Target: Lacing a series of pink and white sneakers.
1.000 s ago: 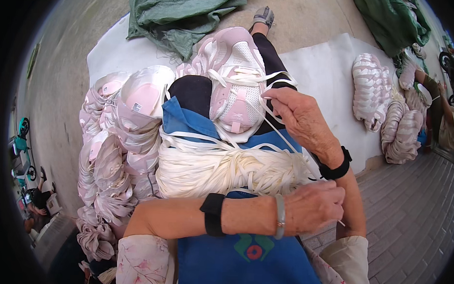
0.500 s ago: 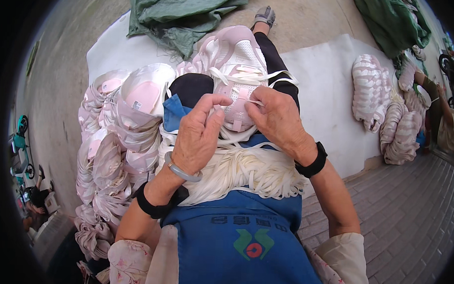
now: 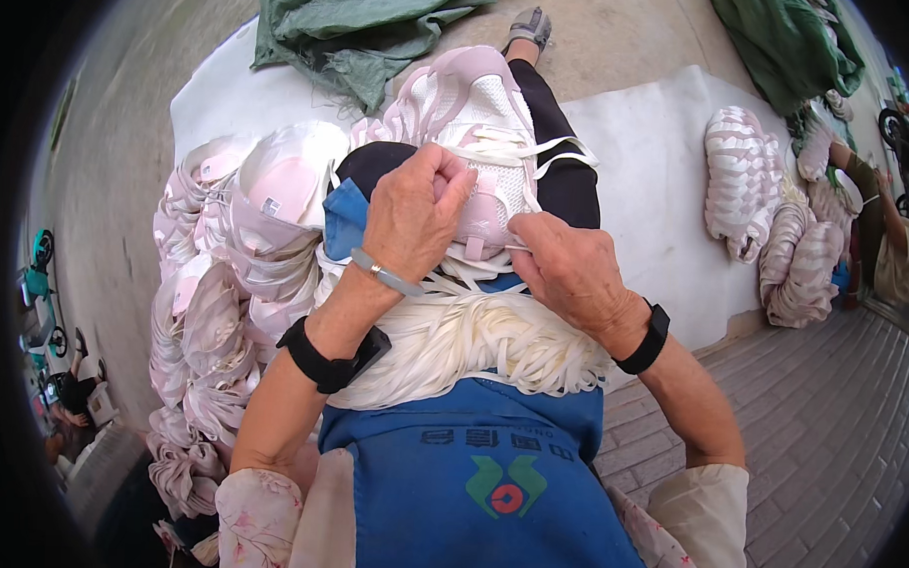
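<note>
A pink and white shoe upper [image 3: 486, 115] lies across my lap, its toe end towards me. White laces [image 3: 509, 146] cross over its mesh front. My left hand [image 3: 415, 205] pinches at the upper's left edge, fingertips pressed together; what they hold is hidden. Lower on the right, my right hand [image 3: 573, 273] grips a thin white shoelace [image 3: 517, 248], whose short length shows beside the toe. Below both hands, a thick heap of cream shoelaces [image 3: 472, 345] rests on my blue apron [image 3: 427, 483].
Stacked pink and white uppers [image 3: 277, 203] stand close on my left. A white sheet [image 3: 644, 170] covers the ground, with bundled uppers [image 3: 741, 184] on its right side. Green cloth [image 3: 368, 31] lies ahead. At the far right sits another person [image 3: 901, 250].
My left hand has moved up and forward along the upper, its fingers closing. My right hand has drawn down and slightly right with the lace, away from the tongue.
</note>
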The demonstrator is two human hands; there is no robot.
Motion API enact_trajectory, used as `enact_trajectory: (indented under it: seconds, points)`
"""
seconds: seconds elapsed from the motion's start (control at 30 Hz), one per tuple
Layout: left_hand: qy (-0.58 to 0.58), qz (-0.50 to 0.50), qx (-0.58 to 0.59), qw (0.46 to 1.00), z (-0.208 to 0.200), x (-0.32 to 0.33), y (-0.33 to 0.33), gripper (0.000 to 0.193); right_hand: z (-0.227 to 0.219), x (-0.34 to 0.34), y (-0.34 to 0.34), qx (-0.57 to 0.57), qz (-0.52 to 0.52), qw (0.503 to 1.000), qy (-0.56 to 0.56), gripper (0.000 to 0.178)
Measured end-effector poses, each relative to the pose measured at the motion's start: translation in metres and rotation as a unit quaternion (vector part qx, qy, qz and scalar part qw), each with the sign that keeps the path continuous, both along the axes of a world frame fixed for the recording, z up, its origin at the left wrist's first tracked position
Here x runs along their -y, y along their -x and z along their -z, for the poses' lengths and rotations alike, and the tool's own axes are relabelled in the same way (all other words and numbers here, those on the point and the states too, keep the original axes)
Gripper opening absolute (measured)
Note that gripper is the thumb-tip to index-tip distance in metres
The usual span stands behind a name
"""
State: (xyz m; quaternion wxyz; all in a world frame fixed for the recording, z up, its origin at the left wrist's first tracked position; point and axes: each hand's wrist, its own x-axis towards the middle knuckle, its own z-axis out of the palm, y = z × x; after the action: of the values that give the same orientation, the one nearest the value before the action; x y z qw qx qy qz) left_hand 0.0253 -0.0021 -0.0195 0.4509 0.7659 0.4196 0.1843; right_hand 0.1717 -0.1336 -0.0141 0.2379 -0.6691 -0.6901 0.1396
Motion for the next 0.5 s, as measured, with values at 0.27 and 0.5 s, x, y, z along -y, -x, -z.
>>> enact_trajectory:
  seconds: [0.27,0.5]
  points:
    - [-0.023,0.012,0.033,0.999,0.01,-0.002,-0.003,0.013,-0.008,-0.023,-0.015,-0.143,0.098,0.977,0.122,0.01]
    - [-0.013,0.031,0.049,0.998,0.015,-0.005,-0.005,0.013,0.0,-0.031,-0.005,-0.155,0.086,0.984,0.018,0.006]
